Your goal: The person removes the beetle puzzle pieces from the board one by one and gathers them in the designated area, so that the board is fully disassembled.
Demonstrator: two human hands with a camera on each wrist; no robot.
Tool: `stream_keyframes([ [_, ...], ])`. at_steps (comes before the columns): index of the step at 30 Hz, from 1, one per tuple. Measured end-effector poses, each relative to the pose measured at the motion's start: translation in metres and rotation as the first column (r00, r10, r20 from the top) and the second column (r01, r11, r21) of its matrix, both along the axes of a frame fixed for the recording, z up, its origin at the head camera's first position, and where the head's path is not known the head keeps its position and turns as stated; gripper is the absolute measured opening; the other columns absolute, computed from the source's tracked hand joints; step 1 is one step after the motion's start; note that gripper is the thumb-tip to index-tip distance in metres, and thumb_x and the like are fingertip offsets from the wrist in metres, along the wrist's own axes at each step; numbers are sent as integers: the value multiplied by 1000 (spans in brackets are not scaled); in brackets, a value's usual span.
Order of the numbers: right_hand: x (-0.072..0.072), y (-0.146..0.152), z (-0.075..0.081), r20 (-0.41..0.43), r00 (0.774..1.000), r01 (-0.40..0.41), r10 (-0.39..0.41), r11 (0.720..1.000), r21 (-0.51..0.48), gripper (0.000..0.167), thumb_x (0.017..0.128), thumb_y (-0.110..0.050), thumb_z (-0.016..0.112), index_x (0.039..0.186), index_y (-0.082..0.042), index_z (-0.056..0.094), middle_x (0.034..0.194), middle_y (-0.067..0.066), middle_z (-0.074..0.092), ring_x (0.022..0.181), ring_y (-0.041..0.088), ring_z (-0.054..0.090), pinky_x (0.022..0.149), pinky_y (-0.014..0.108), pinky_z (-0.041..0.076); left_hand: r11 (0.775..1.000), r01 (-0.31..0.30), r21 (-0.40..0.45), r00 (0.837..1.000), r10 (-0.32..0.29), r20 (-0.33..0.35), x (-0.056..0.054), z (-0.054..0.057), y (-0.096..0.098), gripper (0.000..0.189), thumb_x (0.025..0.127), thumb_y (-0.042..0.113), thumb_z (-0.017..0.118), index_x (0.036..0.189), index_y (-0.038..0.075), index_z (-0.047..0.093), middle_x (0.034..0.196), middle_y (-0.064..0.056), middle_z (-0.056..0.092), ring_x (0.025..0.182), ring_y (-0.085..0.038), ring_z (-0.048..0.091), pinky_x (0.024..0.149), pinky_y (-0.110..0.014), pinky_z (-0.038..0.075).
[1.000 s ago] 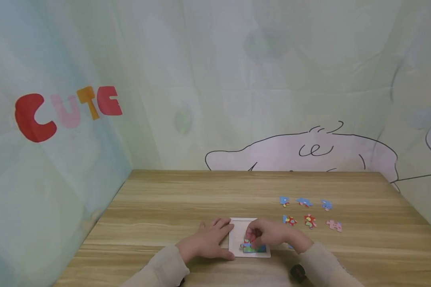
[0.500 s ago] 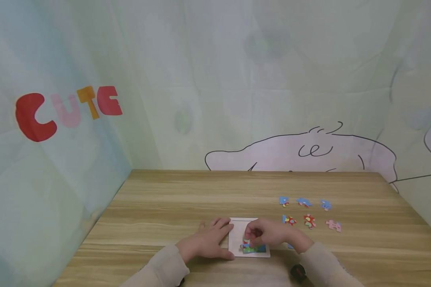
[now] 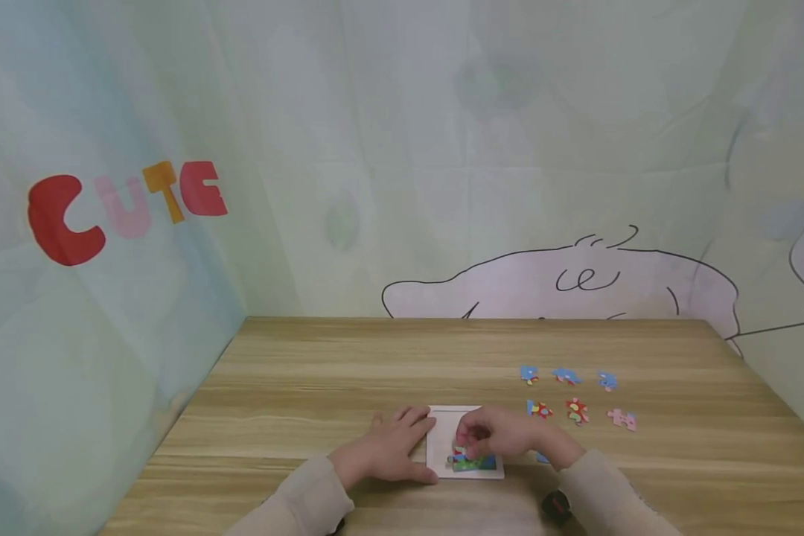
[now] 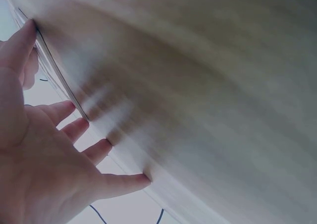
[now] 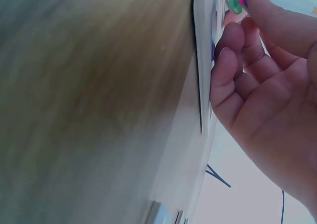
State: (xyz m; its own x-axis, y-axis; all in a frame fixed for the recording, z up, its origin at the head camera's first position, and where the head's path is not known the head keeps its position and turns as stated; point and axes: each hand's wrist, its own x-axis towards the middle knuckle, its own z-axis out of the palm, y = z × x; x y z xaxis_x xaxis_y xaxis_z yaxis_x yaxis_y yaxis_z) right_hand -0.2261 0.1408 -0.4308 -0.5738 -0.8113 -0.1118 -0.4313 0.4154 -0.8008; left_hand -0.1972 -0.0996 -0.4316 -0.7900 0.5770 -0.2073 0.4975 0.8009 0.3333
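Note:
A white puzzle tray (image 3: 441,435) lies flat on the wooden table, with joined green and blue pieces (image 3: 487,463) along its lower right. My left hand (image 3: 394,448) rests at the tray's left side, fingers spread; in the left wrist view thumb and fingertips touch along the tray's edge (image 4: 62,80). Over the tray, my right hand (image 3: 505,433) pinches a colourful jigsaw piece (image 5: 236,1) between thumb and finger, its other fingers curled in. Green with a pink spot shows on that piece in the right wrist view. The hand partly covers the pieces beneath it.
Loose jigsaw pieces lie right of the tray: blue ones (image 3: 566,376) farther back, a red flower-like one (image 3: 577,411) and a pink one (image 3: 621,419) nearer. Another blue piece (image 3: 542,458) peeks out by the right wrist. A black object (image 3: 557,508) sits beside the right sleeve.

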Motion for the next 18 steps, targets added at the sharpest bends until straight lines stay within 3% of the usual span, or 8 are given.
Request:
stream_keyframes([
  [10, -1, 0, 1, -4, 999, 32, -32, 999, 33, 4, 89, -6, 65, 91, -4, 63, 77, -10, 51, 71, 2, 48, 68, 19, 42, 1000, -7, 2, 1000, 7, 20, 1, 4, 1, 84, 80, 56, 69, 145, 10, 42, 153, -8, 33, 141, -33, 27, 103, -72, 21],
  [18, 0, 3, 5, -22, 999, 46, -46, 998, 33, 5, 90, -9, 65, 92, -6, 62, 78, -10, 50, 73, 3, 48, 69, 21, 41, 1000, -5, -3, 1000, 5, 16, -2, -2, 1, 85, 80, 58, 68, 145, 11, 42, 153, -7, 33, 142, -32, 26, 103, -72, 20],
])
